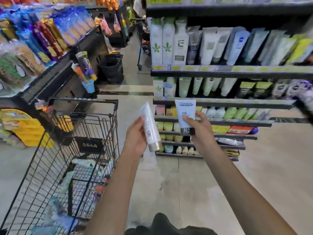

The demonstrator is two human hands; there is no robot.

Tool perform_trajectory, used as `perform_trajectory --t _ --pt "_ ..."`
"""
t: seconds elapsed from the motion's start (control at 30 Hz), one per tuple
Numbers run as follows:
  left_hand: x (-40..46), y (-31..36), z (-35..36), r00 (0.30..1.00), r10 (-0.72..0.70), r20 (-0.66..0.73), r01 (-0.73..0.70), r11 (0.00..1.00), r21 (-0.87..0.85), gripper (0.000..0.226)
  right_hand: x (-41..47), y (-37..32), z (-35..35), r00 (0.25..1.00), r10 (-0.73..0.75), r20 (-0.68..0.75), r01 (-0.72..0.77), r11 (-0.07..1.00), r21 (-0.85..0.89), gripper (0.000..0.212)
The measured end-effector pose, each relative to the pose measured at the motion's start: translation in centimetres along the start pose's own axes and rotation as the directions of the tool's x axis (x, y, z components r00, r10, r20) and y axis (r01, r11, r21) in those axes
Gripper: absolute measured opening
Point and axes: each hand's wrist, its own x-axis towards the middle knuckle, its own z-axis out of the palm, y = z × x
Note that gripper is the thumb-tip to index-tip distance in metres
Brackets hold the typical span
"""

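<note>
My left hand (136,135) grips a white tube with a silver cap (151,128), tilted with its cap pointing down. My right hand (199,125) holds a second tube (185,114), pale with a dark cap at the bottom and dark lettering at the top, upright. Both tubes are held up in front of the lower shelves (220,103) of a store rack. A black wire shopping cart (81,150) stands just left of my left arm, with a few packaged items lying in its bottom.
The rack on the right carries rows of standing tubes (210,45) and small packs below. Snack bags (50,34) fill the shelving on the left. A black basket (111,66) and another cart (141,36) stand farther down the aisle. Tiled floor (194,184) lies ahead.
</note>
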Motion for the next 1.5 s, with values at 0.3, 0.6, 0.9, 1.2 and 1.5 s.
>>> perform_trajectory --t 0.3,0.6,0.9,1.2,1.5 --pt "0.3 -7.2 9.7 0.976 -0.21 0.051 0.206 0.976 0.075 0.034 0.2 -2.4 -9.9 0.995 -0.041 -0.091 0.042 0.999 0.002 0.046" --pt "3.1 -10.9 15.4 0.947 -0.282 0.153 0.225 0.924 0.31 0.051 2.0 -4.3 -15.3 0.971 -0.085 -0.223 0.095 0.995 0.031 0.04" --pt "7.5 -11.5 19.6 0.88 -0.361 0.308 0.277 0.917 0.286 0.039 5.6 -6.9 -16.9 0.938 -0.126 -0.324 0.14 0.99 0.02 0.051" --pt "10.8 -13.6 23.4 0.899 -0.36 0.249 0.242 0.882 0.404 0.064 8.3 -8.2 -19.7 0.916 -0.135 -0.378 0.162 0.986 0.042 0.055" --pt "11.9 -18.3 29.0 0.908 -0.26 0.329 0.093 0.89 0.446 0.046 11.5 -11.2 -26.2 0.927 -0.113 -0.357 0.156 0.983 0.094 0.069"
